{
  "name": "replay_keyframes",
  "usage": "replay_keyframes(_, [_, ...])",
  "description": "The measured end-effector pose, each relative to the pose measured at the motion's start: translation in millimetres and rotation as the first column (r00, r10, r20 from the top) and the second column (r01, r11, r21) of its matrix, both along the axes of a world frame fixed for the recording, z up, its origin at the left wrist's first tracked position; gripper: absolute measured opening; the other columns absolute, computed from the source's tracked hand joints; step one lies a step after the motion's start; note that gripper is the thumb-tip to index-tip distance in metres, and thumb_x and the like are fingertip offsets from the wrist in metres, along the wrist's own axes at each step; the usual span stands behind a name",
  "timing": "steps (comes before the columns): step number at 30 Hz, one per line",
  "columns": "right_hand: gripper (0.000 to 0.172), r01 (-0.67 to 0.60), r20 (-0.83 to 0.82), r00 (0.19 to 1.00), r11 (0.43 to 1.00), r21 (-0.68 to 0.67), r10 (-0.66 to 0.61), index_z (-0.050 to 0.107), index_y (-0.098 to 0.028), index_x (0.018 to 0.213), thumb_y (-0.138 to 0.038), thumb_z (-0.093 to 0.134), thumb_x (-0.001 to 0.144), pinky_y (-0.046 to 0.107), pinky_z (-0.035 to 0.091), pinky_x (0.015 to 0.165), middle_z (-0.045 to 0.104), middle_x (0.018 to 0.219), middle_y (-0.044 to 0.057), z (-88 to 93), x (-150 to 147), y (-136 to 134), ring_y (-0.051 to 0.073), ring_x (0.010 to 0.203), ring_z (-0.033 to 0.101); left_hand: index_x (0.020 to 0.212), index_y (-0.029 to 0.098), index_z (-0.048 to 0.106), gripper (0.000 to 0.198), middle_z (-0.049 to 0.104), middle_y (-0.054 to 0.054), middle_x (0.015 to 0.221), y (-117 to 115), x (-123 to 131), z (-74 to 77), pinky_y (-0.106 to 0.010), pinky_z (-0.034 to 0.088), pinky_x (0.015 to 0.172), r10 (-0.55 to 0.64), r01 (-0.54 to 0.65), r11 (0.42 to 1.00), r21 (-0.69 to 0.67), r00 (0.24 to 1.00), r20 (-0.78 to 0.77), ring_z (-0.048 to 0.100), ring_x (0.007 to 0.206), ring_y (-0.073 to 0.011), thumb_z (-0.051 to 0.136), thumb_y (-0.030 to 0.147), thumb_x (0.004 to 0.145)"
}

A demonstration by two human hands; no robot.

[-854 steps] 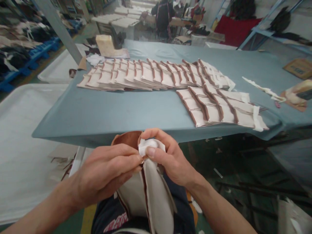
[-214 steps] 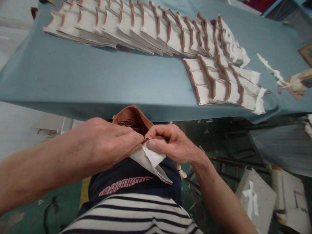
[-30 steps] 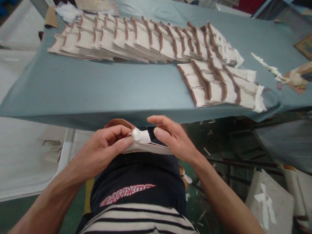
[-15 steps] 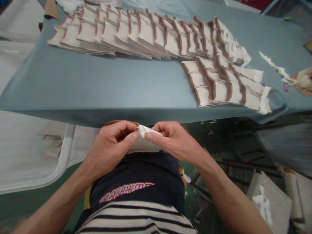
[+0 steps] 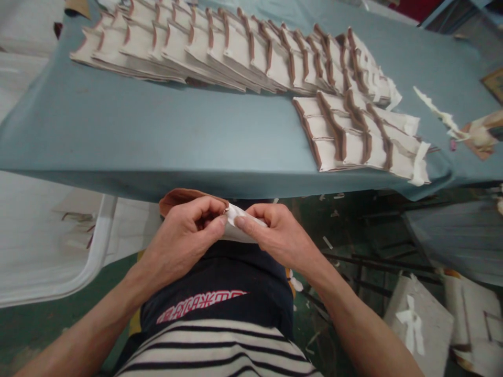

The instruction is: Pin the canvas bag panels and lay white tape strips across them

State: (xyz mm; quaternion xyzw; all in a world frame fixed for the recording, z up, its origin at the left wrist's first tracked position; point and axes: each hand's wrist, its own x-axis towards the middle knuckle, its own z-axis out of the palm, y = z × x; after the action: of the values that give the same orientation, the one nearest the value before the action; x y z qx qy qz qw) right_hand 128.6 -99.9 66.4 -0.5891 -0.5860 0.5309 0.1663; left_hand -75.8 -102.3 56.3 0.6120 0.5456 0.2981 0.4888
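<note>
Over my lap, my left hand and my right hand meet at a cream fabric piece with a brown leather part behind it. Both hands pinch its white edge between thumb and fingers, fingertips nearly touching. The rest of the piece is hidden under my hands. On the blue-grey table in front lie overlapping rows of like cream-and-brown pieces: a long row at the back and a shorter row at the right front.
A white tray stands low at my left beside the table. White strips and scraps lie on the table's far right. Grey boards with white tape rest on the floor at the right, by dark frame bars under the table.
One second ago my right hand was open beside the piece; it has since closed on the white edge and moved in against my left hand. The view has shifted slightly.
</note>
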Motion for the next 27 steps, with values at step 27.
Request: replay_keyframes(27, [0.015,-0.040,0.136,0.990,0.837,0.545,-0.041,0.077,-0.024,0.111,-0.029,0.063,0.105,0.031,0.057,0.086,0.083,0.106,0.003,34.6,46,-56,0.021,0.097,0.078,0.075,0.020,0.072,0.014,0.071,0.000,0.073,25,-21,34.3,-0.022,0.045,0.055,-0.265,0.265,0.964,0.009,0.964,-0.011,0.061,0.062,-0.0151,0.060,0.024,0.080])
